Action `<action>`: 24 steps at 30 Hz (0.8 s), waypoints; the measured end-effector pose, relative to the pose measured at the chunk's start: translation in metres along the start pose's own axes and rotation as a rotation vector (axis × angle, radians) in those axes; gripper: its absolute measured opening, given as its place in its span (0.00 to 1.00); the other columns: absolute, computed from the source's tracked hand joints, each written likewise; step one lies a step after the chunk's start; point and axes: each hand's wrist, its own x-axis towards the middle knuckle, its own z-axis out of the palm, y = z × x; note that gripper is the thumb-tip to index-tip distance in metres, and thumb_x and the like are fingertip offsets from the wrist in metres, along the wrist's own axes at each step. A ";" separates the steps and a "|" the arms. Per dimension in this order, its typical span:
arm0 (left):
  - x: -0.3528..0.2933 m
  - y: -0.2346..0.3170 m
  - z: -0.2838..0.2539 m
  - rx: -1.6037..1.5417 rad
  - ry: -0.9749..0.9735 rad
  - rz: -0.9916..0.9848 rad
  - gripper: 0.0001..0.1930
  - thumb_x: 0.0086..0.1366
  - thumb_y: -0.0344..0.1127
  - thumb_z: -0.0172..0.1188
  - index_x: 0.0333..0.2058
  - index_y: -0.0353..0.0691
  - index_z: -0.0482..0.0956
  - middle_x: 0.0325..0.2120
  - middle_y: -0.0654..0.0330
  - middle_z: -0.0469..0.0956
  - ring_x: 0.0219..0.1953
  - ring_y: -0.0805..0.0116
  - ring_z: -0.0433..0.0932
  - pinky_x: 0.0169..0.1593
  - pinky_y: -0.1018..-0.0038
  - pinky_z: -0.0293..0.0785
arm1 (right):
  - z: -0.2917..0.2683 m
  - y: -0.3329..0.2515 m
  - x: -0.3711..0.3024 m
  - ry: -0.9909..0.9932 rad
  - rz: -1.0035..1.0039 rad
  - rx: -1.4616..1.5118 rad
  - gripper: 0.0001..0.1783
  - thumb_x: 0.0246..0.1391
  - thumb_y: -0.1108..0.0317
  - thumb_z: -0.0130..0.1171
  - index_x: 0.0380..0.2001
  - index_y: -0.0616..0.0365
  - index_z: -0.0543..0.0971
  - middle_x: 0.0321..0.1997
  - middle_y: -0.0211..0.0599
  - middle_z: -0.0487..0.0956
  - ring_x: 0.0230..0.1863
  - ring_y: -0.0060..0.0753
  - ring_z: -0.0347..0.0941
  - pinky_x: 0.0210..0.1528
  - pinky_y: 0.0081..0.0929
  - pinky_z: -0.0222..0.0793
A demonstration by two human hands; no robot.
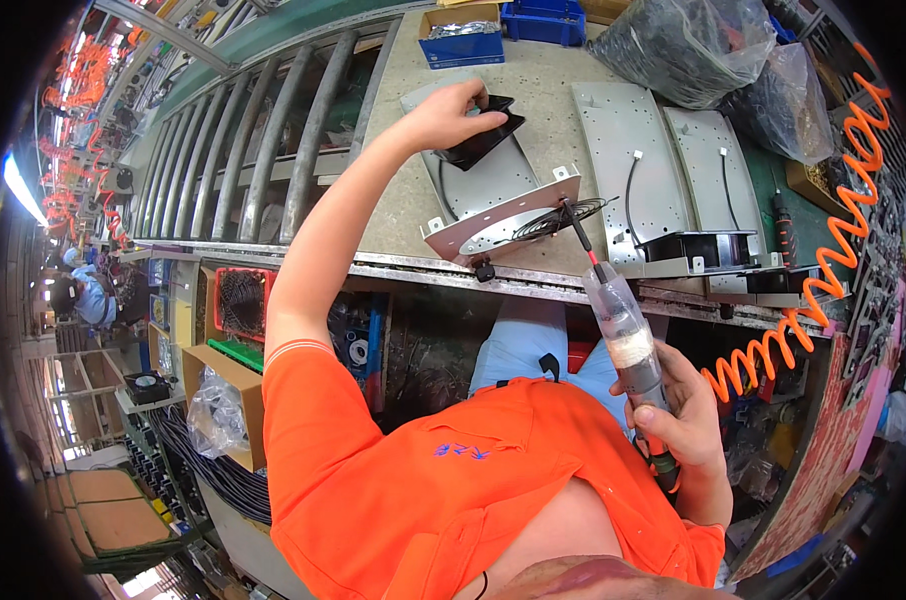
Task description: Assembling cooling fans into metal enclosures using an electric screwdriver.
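Note:
My left hand point(457, 116) is closed on the edge of a black cooling fan point(485, 150), behind the upright flange of a grey sheet-metal bracket point(508, 212). A black wire fan guard point(545, 224) lies against the flange's near side, around its round opening. My right hand point(685, 408) is wrapped round a power screwdriver point(628, 345) with a clear sleeve. Its dark bit points up and away, with the tip at the guard's upper right corner. Whether a screw sits under the tip is too small to tell.
To the right lie more grey metal plates point(628, 140) with black cables, one beside another black fan point(695, 248). An orange coiled hose point(818, 285) hangs at the right. Metal rollers point(318, 130) run off left. A blue box of small parts point(461, 42) and plastic bags point(688, 45) stand behind.

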 end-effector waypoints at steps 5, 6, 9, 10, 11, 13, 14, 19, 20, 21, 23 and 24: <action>0.009 -0.026 0.046 0.190 0.236 0.041 0.21 0.68 0.51 0.61 0.35 0.33 0.75 0.35 0.41 0.78 0.44 0.36 0.78 0.48 0.50 0.74 | 0.002 0.004 -0.002 0.008 -0.006 0.013 0.51 0.50 0.57 0.75 0.68 0.72 0.60 0.46 0.54 0.80 0.34 0.25 0.76 0.39 0.22 0.74; 0.002 -0.021 0.050 0.221 0.261 -0.029 0.22 0.67 0.51 0.62 0.37 0.32 0.75 0.38 0.41 0.78 0.45 0.37 0.78 0.48 0.51 0.75 | 0.002 0.004 -0.002 0.015 -0.005 0.022 0.51 0.50 0.57 0.75 0.68 0.72 0.60 0.46 0.53 0.80 0.34 0.25 0.76 0.39 0.21 0.74; -0.019 -0.013 0.055 0.320 0.338 -0.094 0.23 0.64 0.52 0.65 0.37 0.33 0.77 0.38 0.43 0.76 0.43 0.40 0.79 0.46 0.53 0.78 | 0.001 0.003 0.000 0.001 0.005 0.002 0.51 0.50 0.57 0.75 0.68 0.72 0.60 0.46 0.53 0.80 0.34 0.25 0.76 0.39 0.21 0.74; -0.024 -0.008 0.056 0.304 0.328 -0.062 0.23 0.64 0.53 0.65 0.37 0.33 0.77 0.37 0.44 0.76 0.42 0.41 0.79 0.45 0.54 0.78 | 0.001 0.003 0.000 -0.001 0.011 0.002 0.51 0.50 0.57 0.75 0.68 0.72 0.60 0.46 0.53 0.80 0.34 0.25 0.76 0.39 0.21 0.74; -0.025 -0.003 0.057 0.287 0.317 -0.030 0.24 0.64 0.53 0.66 0.36 0.34 0.77 0.37 0.45 0.76 0.40 0.43 0.79 0.44 0.54 0.78 | 0.001 0.002 0.000 0.006 0.009 -0.005 0.51 0.50 0.57 0.76 0.68 0.72 0.60 0.46 0.53 0.80 0.33 0.24 0.76 0.39 0.21 0.74; -0.022 0.005 0.065 0.330 0.320 -0.026 0.23 0.61 0.52 0.68 0.37 0.34 0.77 0.37 0.46 0.76 0.41 0.46 0.79 0.43 0.56 0.78 | 0.002 0.002 0.001 0.009 0.017 -0.015 0.52 0.49 0.57 0.76 0.68 0.72 0.60 0.46 0.53 0.80 0.33 0.24 0.76 0.38 0.21 0.74; -0.019 0.006 0.069 0.378 0.325 0.022 0.22 0.61 0.51 0.68 0.36 0.34 0.76 0.37 0.47 0.75 0.40 0.46 0.79 0.43 0.56 0.77 | 0.002 0.002 0.000 0.019 0.019 -0.003 0.52 0.49 0.57 0.76 0.68 0.72 0.60 0.46 0.53 0.80 0.33 0.24 0.76 0.38 0.21 0.74; -0.021 0.010 0.088 0.570 0.352 0.085 0.15 0.64 0.44 0.65 0.30 0.35 0.81 0.37 0.51 0.75 0.44 0.51 0.77 0.45 0.57 0.76 | 0.003 0.006 0.000 0.037 0.001 0.000 0.52 0.48 0.57 0.76 0.68 0.73 0.60 0.46 0.53 0.80 0.34 0.24 0.76 0.38 0.21 0.74; -0.023 0.012 0.088 0.516 0.396 0.093 0.15 0.66 0.42 0.62 0.28 0.35 0.83 0.35 0.50 0.75 0.41 0.50 0.78 0.44 0.56 0.76 | 0.004 0.007 0.001 0.034 -0.004 -0.009 0.52 0.48 0.57 0.76 0.68 0.73 0.60 0.46 0.53 0.80 0.34 0.24 0.76 0.38 0.21 0.74; -0.023 0.012 0.085 0.512 0.395 0.097 0.15 0.66 0.42 0.62 0.28 0.35 0.83 0.35 0.50 0.75 0.41 0.50 0.78 0.44 0.56 0.76 | 0.004 0.007 0.000 0.031 -0.010 -0.018 0.52 0.49 0.57 0.76 0.68 0.73 0.60 0.46 0.53 0.80 0.34 0.24 0.76 0.38 0.21 0.74; -0.026 0.010 0.069 0.437 0.403 0.013 0.17 0.67 0.44 0.61 0.29 0.34 0.85 0.35 0.48 0.76 0.41 0.49 0.78 0.46 0.56 0.75 | 0.002 0.006 -0.003 0.010 0.006 -0.022 0.50 0.50 0.61 0.74 0.69 0.74 0.59 0.52 0.52 0.78 0.44 0.28 0.77 0.47 0.25 0.73; -0.024 0.003 0.057 0.340 0.452 -0.030 0.20 0.68 0.45 0.60 0.27 0.32 0.83 0.31 0.46 0.78 0.38 0.46 0.80 0.43 0.54 0.76 | 0.000 0.005 -0.004 -0.014 0.020 -0.023 0.49 0.52 0.65 0.73 0.70 0.75 0.59 0.58 0.50 0.77 0.53 0.33 0.77 0.57 0.29 0.71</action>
